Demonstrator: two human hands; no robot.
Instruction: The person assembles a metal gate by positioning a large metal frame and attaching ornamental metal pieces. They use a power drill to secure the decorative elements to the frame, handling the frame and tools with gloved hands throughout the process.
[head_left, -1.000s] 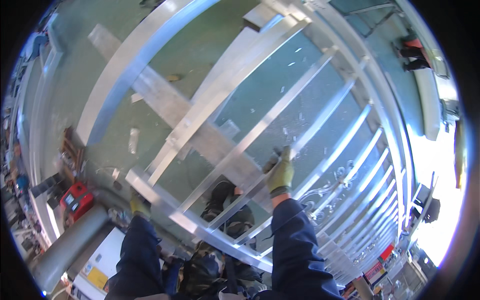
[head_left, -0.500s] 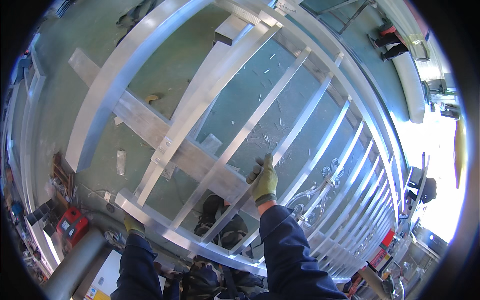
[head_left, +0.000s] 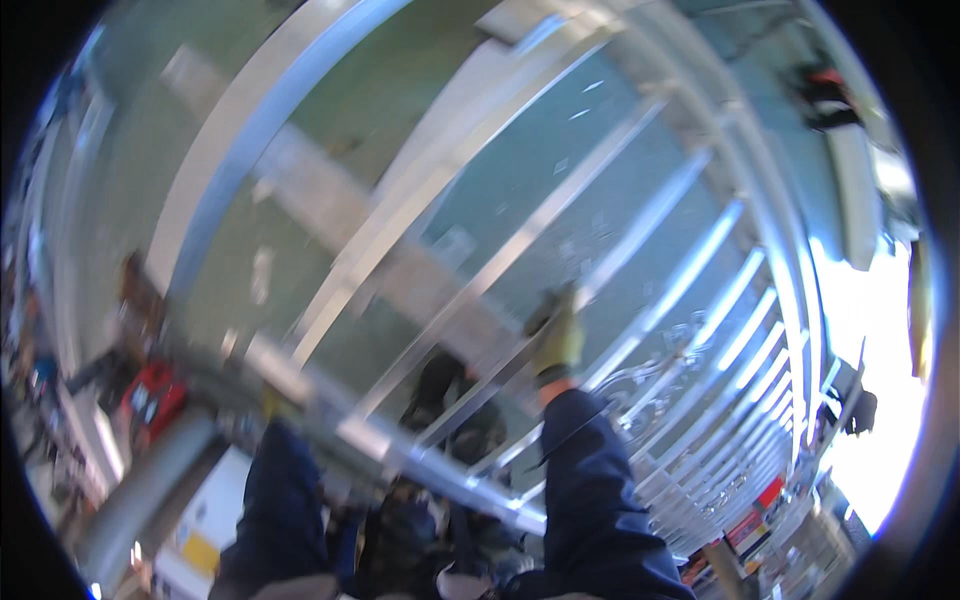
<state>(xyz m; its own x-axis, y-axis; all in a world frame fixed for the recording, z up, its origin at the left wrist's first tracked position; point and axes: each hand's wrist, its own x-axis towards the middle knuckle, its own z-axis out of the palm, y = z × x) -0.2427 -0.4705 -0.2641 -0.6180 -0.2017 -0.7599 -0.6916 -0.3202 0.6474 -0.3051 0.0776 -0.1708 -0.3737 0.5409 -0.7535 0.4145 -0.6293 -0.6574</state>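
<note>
A large silver metal railing (head_left: 440, 465) with several parallel bars stretches in front of me. My right hand (head_left: 560, 340), in a yellow-green glove with grey fingers, is closed around one of its flat bars (head_left: 500, 370). My left hand (head_left: 278, 408), gloved too, is at the near rail by its left end; its fingers are hidden and blurred. Farther right, a scrolled metal ornament (head_left: 650, 375) sits between the bars. Beneath the railing lies a broad metal beam (head_left: 320, 190), crossing at a slant.
A wide curved metal piece (head_left: 225, 150) lies at the upper left. Down left are a red container (head_left: 155, 400), a thick grey cylinder (head_left: 150, 490) and a white box (head_left: 215, 515). Small scraps are on the green floor (head_left: 525, 180). Another person (head_left: 830, 100) is at the far right.
The whole view has shifted and blurred, with the railing appearing farther right. My right hand stays on the same bar and my left hand stays by the rail's end.
</note>
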